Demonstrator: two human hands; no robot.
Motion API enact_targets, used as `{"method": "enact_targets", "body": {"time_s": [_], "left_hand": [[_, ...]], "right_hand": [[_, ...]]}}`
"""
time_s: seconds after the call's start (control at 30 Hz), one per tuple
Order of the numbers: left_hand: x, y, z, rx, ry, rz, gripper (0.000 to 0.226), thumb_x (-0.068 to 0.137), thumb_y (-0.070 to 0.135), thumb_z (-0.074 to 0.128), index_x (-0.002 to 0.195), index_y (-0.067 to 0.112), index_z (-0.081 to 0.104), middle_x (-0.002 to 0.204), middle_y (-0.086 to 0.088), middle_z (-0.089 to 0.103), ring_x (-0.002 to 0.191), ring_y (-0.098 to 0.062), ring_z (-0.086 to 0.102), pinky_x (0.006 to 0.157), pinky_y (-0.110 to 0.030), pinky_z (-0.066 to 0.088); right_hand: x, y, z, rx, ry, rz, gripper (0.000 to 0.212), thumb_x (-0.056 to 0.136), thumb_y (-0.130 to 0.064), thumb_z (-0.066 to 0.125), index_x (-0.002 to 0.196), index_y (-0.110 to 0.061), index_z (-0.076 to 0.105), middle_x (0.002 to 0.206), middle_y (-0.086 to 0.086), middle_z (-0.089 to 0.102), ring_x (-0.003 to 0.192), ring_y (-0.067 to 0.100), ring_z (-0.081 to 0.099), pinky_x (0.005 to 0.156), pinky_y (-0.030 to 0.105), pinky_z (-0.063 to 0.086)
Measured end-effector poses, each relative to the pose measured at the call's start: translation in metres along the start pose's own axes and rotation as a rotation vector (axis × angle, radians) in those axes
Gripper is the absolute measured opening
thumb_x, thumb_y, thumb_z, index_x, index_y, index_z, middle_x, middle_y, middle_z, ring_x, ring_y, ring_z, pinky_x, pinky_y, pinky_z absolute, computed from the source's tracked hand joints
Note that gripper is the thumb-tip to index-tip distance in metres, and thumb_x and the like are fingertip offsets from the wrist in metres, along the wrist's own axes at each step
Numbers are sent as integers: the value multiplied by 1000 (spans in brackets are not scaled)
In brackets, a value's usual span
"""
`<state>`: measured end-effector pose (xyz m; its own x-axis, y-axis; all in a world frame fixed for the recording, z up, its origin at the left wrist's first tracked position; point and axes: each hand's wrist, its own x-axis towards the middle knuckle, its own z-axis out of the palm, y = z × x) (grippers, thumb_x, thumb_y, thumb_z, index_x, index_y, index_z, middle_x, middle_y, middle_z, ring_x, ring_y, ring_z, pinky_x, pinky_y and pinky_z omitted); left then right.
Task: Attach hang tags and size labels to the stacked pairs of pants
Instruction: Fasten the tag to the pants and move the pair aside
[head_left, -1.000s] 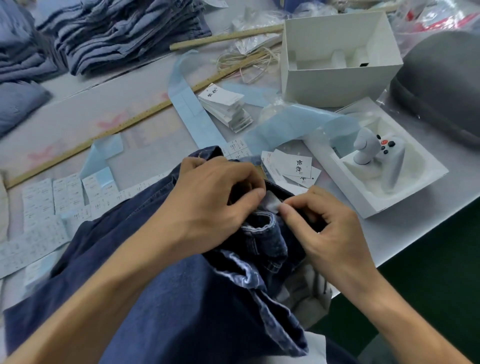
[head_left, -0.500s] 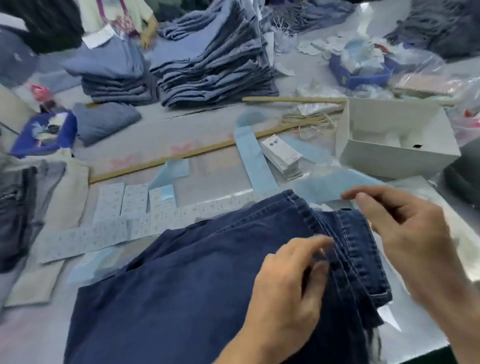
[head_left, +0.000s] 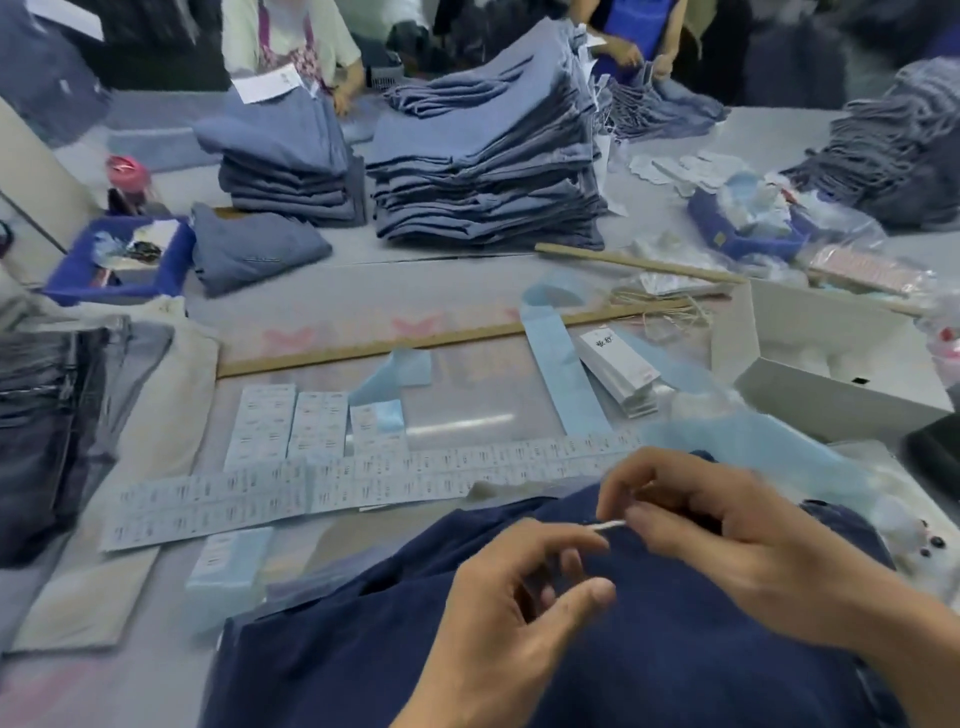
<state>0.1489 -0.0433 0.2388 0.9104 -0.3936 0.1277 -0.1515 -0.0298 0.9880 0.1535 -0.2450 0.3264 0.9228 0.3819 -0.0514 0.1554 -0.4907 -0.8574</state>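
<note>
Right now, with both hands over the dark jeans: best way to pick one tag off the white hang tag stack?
Take the top tag of the hang tag stack by its long edges, near the upper end that bears the printed characters. Come from above: the stack lies flat and fanned, so the top tag's edges sit exposed. The blue strip lies close on its left, so approaching from the right looks cleaner.

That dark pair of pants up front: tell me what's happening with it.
A person has the dark navy pants spread on the table. The right hand pinches a small white strip above them, and the left hand hovers alongside, fingers loosely curled. Size label sheets and a hang tag stack lie just beyond.
</note>
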Motion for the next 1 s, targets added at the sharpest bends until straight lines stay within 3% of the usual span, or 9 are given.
{"method": "enact_targets", "body": {"time_s": [0.1, 0.23, 0.3, 0.4, 0.47, 0.53, 0.67, 0.83, 1.0], "left_hand": [[21, 0, -9, -44, -74, 13, 56, 84, 44, 76, 133, 52, 51, 100, 20, 68, 69, -3, 59, 61, -16, 44], [60, -4, 1, -167, -41, 44, 70, 90, 21, 73, 140, 56, 38, 106, 14, 72, 77, -12, 69, 66, -33, 59], [82, -11, 8, -62, 2, 93, 53, 93, 10, 67, 129, 48, 56, 101, 18, 73, 87, -7, 71, 71, -23, 57], [121, -27, 15, 40, 108, 19, 14, 99, 15, 65, 103, 24, 75, 85, 14, 74, 82, -7, 71, 72, -30, 60], [152, -35, 14, 62, 125, -54, 11, 99, 19, 65, 95, 19, 75, 79, 8, 73, 73, -10, 70, 70, -34, 60], [187, -40, 13, 147, 129, -88, 10, 100, 19, 65, 97, 17, 74, 79, 6, 73, 69, -9, 69, 68, -34, 61], [239, -56, 7, 240, 184, -151, 11, 100, 22, 65, 92, 22, 73, 71, 6, 73, 46, -11, 62, 46, -26, 53], [259, -94, -12, 404, 157, -225, 18, 98, 24, 68, 81, 29, 72, 64, 6, 69, 41, -8, 54, 41, -15, 41], [263, -131, -4, 514, -31, -351, 17, 96, 29, 69, 81, 34, 73, 68, 6, 70, 53, -9, 60, 50, -18, 46]], "right_hand": [[16, -4, 1, 17, -24, -11, 16, 101, -30, 53, 111, -27, 65, 69, 3, 54, 60, 17, 42, 56, 27, 34], [44, -1, -5, 29, -6, -4, 18, 101, -10, 53, 101, -23, 66, 79, -12, 69, 66, 1, 60, 65, 13, 46], [55, 6, -15, -19, -12, 6, 20, 101, -3, 55, 99, -19, 67, 85, -10, 71, 72, 3, 65, 67, 12, 47], [84, 28, -41, -74, 53, 37, 22, 100, -3, 57, 96, -20, 69, 66, -8, 62, 57, 3, 52, 58, 16, 41], [117, 45, -63, -94, 201, 59, 20, 99, -5, 58, 95, -19, 71, 57, -3, 52, 53, 13, 43, 53, 28, 35], [156, 64, -88, -193, 289, 89, 18, 98, -8, 59, 94, -19, 73, 57, 2, 54, 51, 14, 43, 51, 27, 35], [196, 112, -131, -456, 206, 188, 6, 92, -23, 71, 92, -26, 76, 63, -9, 70, 56, 1, 60, 59, 21, 45], [166, 191, -144, 51, 199, 246, 5, 91, -14, 75, 87, -15, 78, 74, 2, 76, 67, 17, 71, 67, 25, 56], [158, 248, -132, 89, 341, 346, 7, 87, -14, 79, 80, -13, 76, 70, 0, 76, 62, 15, 72, 65, 23, 54]]}}
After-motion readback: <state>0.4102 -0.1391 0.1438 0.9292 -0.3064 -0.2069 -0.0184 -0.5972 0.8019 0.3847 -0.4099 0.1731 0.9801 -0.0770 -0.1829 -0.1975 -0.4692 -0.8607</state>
